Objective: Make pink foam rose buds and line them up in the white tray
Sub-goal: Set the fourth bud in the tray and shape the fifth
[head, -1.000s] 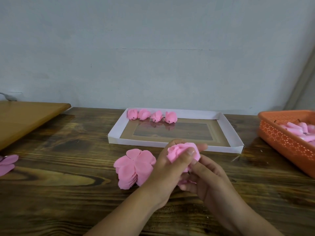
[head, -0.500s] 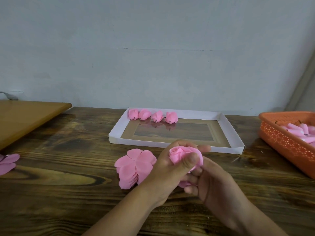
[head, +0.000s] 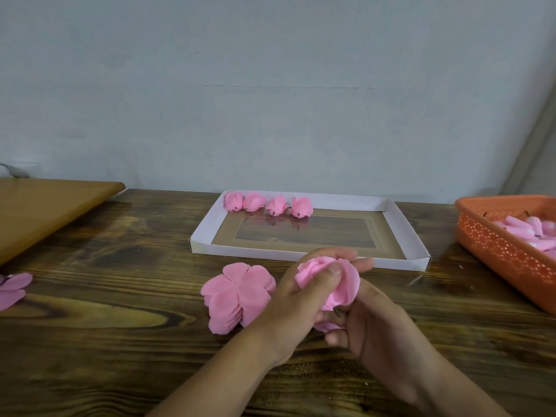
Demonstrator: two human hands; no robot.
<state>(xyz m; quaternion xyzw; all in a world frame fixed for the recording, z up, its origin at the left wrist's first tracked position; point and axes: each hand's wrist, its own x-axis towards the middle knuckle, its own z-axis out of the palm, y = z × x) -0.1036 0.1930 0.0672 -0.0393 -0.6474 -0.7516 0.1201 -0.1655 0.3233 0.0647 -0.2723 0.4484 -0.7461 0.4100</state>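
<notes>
Head-camera view caught both hands low in the centre of the frame, working one pink foam bud (head: 331,281) just in front of the white tray (head: 406,260). The left hand (head: 301,299) curled round the bud from the left side, thumb pressed flat across its front and fingertips showing behind its top. The right hand (head: 370,323) came in from the lower right, fingers curled under the bud's base, where a short dark stub stuck out and a scrap of pink showed beneath; its exact hold there was hidden. The bud looked soft and matte, its thin petals wrapped in loose overlapping layers with a small swirl at the top and a wavy outer edge on the right.

Just left of the hands, a stack of flat petal cut-outs (head: 237,296) lay on the dark wooden worktop (head: 120,341), each shaped like a rounded flower, the pile fanned slightly at its lower edge. Behind the hands, the tray sat with low white walls and a brown base. Four finished buds (head: 269,203) stood in a row along its far wall toward the upper left corner, close together, each closed tight with a dark tip pointing forward.

At the right edge of the frame an orange perforated basket (head: 505,254) held pale pink pieces. More pink petals (head: 13,288) lay at the left edge, below a lighter wooden board (head: 45,206).
</notes>
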